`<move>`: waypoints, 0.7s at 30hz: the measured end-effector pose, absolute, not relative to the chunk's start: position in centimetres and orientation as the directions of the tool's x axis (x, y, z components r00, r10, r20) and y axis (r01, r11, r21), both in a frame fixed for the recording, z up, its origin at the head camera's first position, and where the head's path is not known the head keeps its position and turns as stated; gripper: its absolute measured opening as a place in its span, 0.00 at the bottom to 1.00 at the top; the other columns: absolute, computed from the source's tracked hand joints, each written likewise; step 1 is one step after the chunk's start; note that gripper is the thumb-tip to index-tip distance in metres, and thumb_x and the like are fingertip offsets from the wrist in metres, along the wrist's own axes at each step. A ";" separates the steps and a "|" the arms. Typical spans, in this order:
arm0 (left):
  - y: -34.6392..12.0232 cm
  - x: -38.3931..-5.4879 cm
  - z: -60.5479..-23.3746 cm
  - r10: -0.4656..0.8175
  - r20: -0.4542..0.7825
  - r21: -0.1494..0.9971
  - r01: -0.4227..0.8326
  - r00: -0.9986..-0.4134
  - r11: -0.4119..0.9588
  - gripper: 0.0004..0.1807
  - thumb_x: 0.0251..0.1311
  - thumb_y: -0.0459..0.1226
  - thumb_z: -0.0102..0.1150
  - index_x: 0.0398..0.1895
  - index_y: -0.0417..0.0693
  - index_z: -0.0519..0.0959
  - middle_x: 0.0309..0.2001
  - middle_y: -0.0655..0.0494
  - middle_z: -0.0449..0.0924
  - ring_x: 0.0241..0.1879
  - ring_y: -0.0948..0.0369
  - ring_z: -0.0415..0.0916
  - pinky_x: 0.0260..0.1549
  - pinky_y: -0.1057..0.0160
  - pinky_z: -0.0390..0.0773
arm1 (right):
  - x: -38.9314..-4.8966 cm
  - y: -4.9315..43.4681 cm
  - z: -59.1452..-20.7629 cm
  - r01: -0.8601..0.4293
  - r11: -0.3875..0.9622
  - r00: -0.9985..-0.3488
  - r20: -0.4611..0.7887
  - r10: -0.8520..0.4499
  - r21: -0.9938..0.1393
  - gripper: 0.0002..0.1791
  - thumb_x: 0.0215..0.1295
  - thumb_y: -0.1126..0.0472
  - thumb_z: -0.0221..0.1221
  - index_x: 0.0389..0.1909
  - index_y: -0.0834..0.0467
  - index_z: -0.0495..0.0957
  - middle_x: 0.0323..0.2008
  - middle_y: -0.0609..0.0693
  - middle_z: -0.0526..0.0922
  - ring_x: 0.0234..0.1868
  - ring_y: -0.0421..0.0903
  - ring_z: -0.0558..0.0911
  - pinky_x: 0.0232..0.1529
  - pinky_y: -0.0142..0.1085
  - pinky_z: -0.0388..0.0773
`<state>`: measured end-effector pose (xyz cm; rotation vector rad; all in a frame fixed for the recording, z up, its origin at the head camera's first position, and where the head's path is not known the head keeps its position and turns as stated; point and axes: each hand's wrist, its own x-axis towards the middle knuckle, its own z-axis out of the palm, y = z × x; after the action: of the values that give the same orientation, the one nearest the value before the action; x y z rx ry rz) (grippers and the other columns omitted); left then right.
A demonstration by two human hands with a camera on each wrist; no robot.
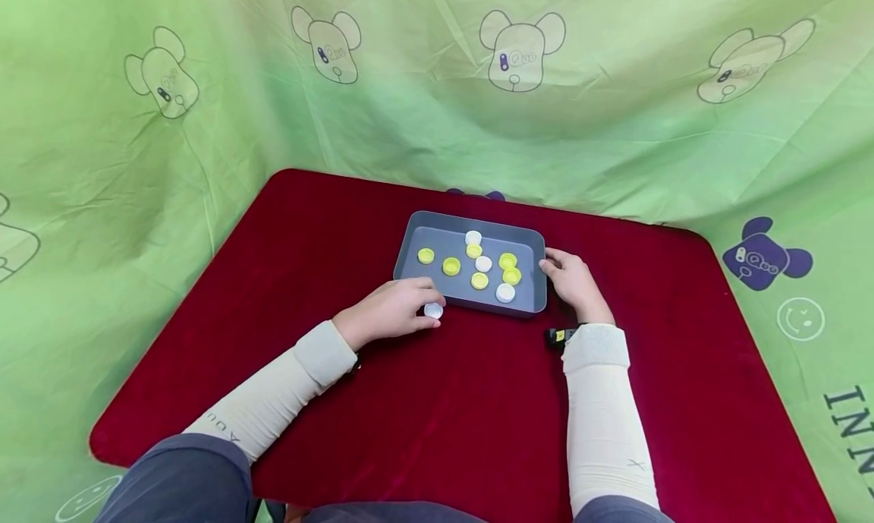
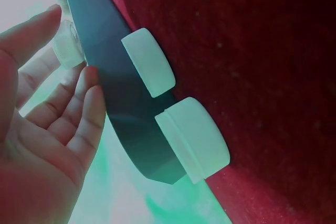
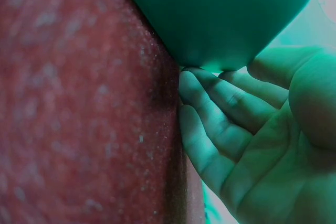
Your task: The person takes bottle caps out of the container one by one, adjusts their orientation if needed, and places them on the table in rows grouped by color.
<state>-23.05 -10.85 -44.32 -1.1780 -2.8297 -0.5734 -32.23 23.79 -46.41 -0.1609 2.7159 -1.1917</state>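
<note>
My left hand [image 1: 392, 309] pinches a small white bottle cap [image 1: 433, 310] between thumb and fingers at the near left side of a grey rectangular tray [image 1: 471, 306]. In the left wrist view, two more pale caps, one thinner [image 2: 149, 62] and one thicker [image 2: 195, 139], lie low against the tray's outer wall; the head view hides them behind the hand. On the tray's right side, my right hand [image 1: 572, 281] holds the wall, thumb at the rim and fingers outside. Inside the tray lie several yellow caps [image 1: 451, 266] and three white caps [image 1: 505, 293].
A dark red cloth [image 1: 471, 401] covers the table under the tray. Green printed curtain [image 1: 423, 113] hangs behind and at both sides, close to the table edges. A small black device [image 1: 556, 338] is strapped at the right wrist.
</note>
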 end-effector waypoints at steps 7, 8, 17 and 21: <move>-11.0 -22.8 -44.5 0.696 0.161 0.329 0.703 -0.700 0.631 0.13 0.59 0.44 0.67 0.45 0.52 0.84 0.40 0.63 0.75 0.38 0.67 0.75 0.40 0.66 0.75 | -32.3 23.7 -46.4 -0.035 0.674 -0.980 -0.108 -0.170 -0.738 0.27 0.75 0.58 0.49 0.71 0.66 0.61 0.58 0.66 0.75 0.58 0.57 0.74 0.60 0.52 0.67; -11.0 -22.8 -44.5 0.698 0.159 0.324 0.704 -0.699 0.631 0.13 0.59 0.44 0.68 0.45 0.53 0.84 0.40 0.63 0.75 0.38 0.67 0.75 0.40 0.66 0.75 | -32.3 23.7 -46.4 -0.036 0.672 -0.980 -0.106 -0.170 -0.739 0.27 0.75 0.58 0.49 0.70 0.66 0.62 0.58 0.66 0.75 0.59 0.57 0.74 0.60 0.52 0.67; -11.0 -22.8 -44.5 0.716 0.122 0.298 0.714 -0.687 0.634 0.13 0.58 0.38 0.68 0.47 0.51 0.84 0.42 0.62 0.77 0.40 0.66 0.75 0.42 0.65 0.76 | -32.4 23.7 -46.4 -0.019 0.660 -0.979 -0.120 -0.164 -0.751 0.27 0.75 0.59 0.50 0.70 0.65 0.62 0.58 0.65 0.75 0.59 0.57 0.74 0.61 0.51 0.67; -11.0 -22.8 -44.5 0.730 0.133 0.311 0.727 -0.671 0.612 0.12 0.59 0.35 0.67 0.46 0.51 0.84 0.42 0.62 0.78 0.41 0.66 0.76 0.43 0.65 0.76 | -32.4 23.8 -46.4 -0.004 0.661 -0.978 -0.136 -0.160 -0.750 0.28 0.75 0.58 0.49 0.71 0.65 0.61 0.59 0.64 0.74 0.60 0.57 0.73 0.61 0.52 0.66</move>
<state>-22.82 -11.00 -44.51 -1.2773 -2.8271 -0.5402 -32.42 23.76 -46.41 -0.1349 2.6866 -1.2124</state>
